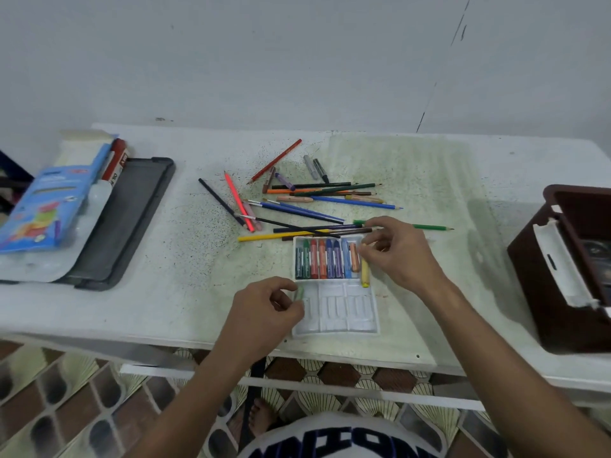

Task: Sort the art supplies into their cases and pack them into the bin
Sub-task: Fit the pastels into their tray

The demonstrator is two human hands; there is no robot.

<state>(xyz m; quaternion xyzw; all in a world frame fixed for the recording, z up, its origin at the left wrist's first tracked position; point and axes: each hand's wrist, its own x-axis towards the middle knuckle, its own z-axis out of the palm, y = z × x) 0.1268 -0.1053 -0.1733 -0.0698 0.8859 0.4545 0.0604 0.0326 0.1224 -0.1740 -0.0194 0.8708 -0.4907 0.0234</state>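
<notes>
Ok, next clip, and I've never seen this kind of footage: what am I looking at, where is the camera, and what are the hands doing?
No machine here: a person wears one wide-angle camera on the head, looking down at both bare hands over a white speckled table. The right hand pinches a yellow oil pastel stick at the right end of the filled upper row of a white moulded plastic pastel tray; the lower row looks unfilled. The left hand has a curled grip on a small pale green piece, probably another pastel. Behind the tray lie loose coloured pencils. Far left, a blue cardboard box rests on a dark grey flat tray; far right stands a dark brown plastic bin.
</notes>
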